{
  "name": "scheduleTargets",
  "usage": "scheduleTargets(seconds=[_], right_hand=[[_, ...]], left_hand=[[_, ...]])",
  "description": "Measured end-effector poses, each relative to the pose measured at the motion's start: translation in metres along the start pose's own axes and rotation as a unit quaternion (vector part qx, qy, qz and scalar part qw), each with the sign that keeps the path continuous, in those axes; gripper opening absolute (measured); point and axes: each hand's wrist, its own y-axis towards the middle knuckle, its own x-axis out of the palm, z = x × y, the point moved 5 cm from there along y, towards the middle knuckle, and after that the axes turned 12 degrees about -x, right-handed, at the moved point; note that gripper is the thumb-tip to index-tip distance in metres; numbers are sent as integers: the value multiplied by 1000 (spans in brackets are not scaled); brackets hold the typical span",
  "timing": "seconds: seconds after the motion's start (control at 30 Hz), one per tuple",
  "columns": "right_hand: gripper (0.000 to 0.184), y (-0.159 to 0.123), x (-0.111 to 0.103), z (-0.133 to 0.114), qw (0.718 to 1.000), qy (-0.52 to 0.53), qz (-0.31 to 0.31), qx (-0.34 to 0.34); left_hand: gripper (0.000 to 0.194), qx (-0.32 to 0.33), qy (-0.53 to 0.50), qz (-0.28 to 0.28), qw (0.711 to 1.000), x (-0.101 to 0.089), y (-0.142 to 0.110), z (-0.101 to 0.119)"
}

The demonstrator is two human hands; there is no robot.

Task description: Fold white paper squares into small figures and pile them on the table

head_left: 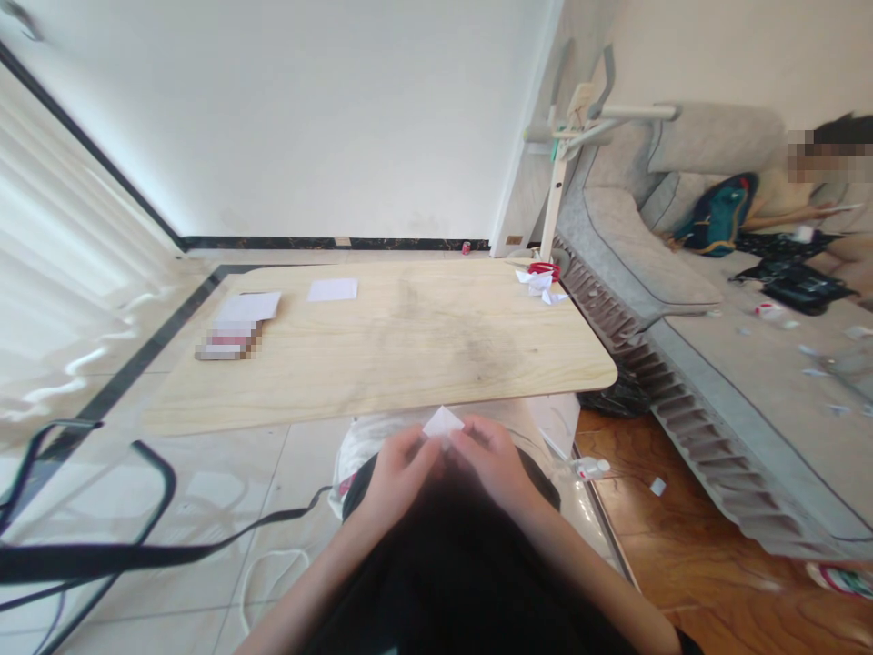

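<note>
A small piece of folded white paper [443,422] is held up in front of my body, just short of the table's near edge. My left hand [404,466] pinches its left side, and my right hand [488,455] grips its right side. Its upper part shows as a pointed shape with a crease; the lower part is hidden by my fingers. Beyond it is the light wooden table [382,355]. Several folded white paper pieces [540,286] lie at its far right corner, by red-handled scissors [546,270].
On the table's left lie a stack of white paper [246,307] and a single white sheet [333,290]. A grey sofa [682,264] stands to the right, with a person and a teal backpack [720,216] on it. A plastic bottle [592,468] lies on the floor.
</note>
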Motion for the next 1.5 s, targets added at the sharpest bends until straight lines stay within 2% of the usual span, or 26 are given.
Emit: scheduleTargets(seconds=[0.2,0.3,0.47,0.7,0.8,0.93,1.0,1.1,1.33,1.5], right_hand=[[33,1,-3,2,999,-38,-21,-22],[33,1,-3,-3,997,-64,-14,-47],[32,-1,0,-10,996,-65,-16,-66],[27,2,-1,-12,996,-55,-15,-65],[26,2,-1,-15,995,-64,-19,-76],[28,1,-2,-16,994,-50,-15,-96],[23,1,-3,-15,995,-26,-11,-96],[13,0,-3,-16,996,10,2,-93],[15,-4,0,-32,993,77,-4,-91],[7,-8,1,-35,987,121,1,-102]], left_hand=[[31,17,44,-14,999,2,-2,4],[31,17,24,-21,999,2,-5,5],[37,27,20,-68,997,8,-7,6],[40,47,66,-96,992,10,-11,11],[42,59,88,-119,987,12,-13,13],[43,74,96,-122,985,12,-13,15],[43,88,104,-111,984,12,-14,15],[41,130,150,-65,978,9,-15,16],[27,248,262,12,933,5,-29,27],[30,306,294,58,904,2,-37,36]])
